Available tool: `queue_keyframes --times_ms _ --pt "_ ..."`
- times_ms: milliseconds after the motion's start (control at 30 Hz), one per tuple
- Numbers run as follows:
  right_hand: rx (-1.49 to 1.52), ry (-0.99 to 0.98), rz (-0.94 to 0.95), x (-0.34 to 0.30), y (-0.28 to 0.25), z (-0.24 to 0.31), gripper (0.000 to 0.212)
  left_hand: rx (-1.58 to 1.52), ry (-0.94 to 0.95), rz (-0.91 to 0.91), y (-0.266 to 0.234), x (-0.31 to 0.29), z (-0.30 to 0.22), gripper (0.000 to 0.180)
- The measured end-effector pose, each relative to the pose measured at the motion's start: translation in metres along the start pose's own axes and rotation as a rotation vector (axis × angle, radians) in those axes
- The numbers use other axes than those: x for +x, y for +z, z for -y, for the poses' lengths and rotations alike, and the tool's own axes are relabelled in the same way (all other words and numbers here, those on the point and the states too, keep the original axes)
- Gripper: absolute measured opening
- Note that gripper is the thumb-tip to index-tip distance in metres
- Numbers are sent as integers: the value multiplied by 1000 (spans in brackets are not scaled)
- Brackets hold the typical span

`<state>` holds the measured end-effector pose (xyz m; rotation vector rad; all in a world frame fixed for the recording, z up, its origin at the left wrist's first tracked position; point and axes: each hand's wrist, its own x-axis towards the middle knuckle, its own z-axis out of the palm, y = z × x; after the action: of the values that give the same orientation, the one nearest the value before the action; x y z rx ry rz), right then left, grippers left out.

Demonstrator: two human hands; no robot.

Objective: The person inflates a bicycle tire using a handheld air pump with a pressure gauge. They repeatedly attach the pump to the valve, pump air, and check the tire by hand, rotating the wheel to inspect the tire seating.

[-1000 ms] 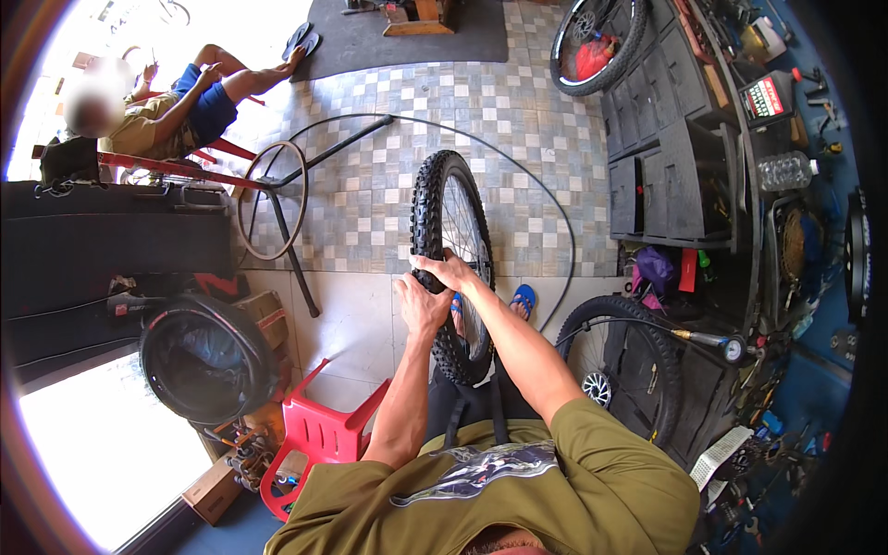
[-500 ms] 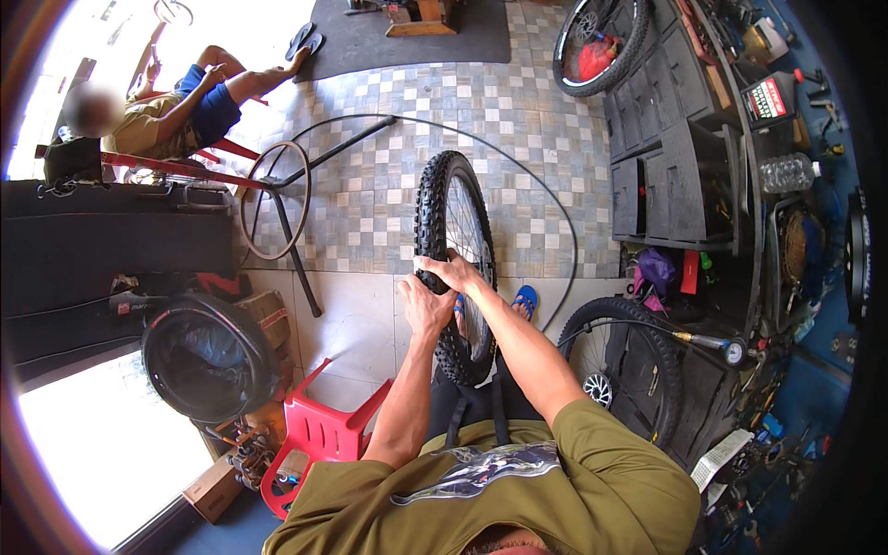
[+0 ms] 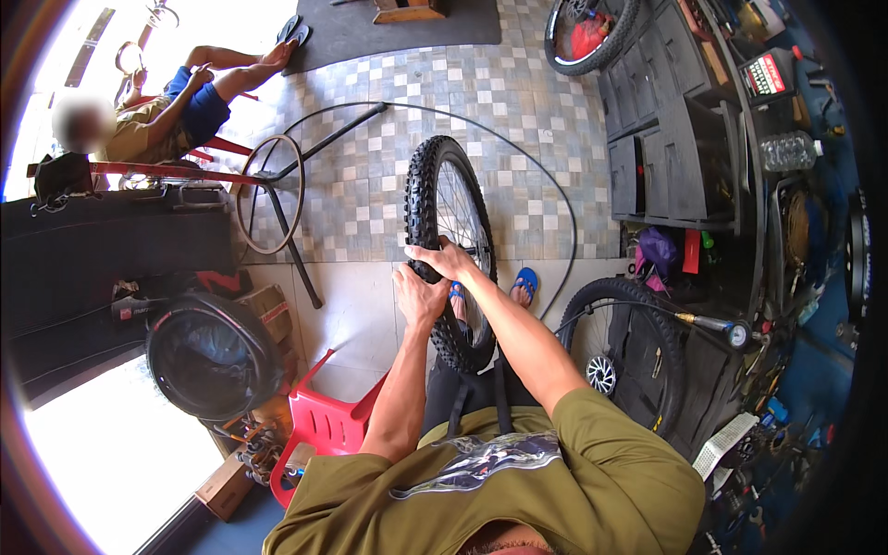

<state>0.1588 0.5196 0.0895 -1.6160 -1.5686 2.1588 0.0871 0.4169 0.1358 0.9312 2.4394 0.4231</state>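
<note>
A bicycle wheel with a black knobby tyre (image 3: 423,199) stands upright in front of me, its spokes showing on the right side. My left hand (image 3: 422,298) grips the tyre from its left side, fingers curled against the tread. Just above it, my right hand (image 3: 444,259) reaches across the wheel and closes over the tyre, thumb lying on the tread. The two hands nearly touch. The fingertips on the far side of the tyre are hidden. Below the wheel are my feet in blue flip-flops (image 3: 525,280).
A second wheel (image 3: 668,361) leans at my right near an air hose with a gauge (image 3: 737,334). Black drawers (image 3: 673,171) line the right wall. On the left are a red plastic chair (image 3: 326,416), stacked tyres (image 3: 211,356), a stand with a bare rim (image 3: 298,199) and a seated person (image 3: 139,129).
My view has shifted slightly, so the surroundings sit a little differently. Both hands keep their grip on the tyre, and the wheel appears slightly higher and further left.
</note>
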Motion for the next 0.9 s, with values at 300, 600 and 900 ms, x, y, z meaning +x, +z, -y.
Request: queue_keyframes --times_ms 300,600,900 --pt "14 -5 13 -6 -4 3 119 0 -12 17 -2 -1 -3 76" --pt "-3 4 -1 0 -4 -3 117 -4 10 6 -2 -3 -8 72" --pt "-25 -5 11 -13 -9 10 125 1 37 -28 0 -2 -5 70"
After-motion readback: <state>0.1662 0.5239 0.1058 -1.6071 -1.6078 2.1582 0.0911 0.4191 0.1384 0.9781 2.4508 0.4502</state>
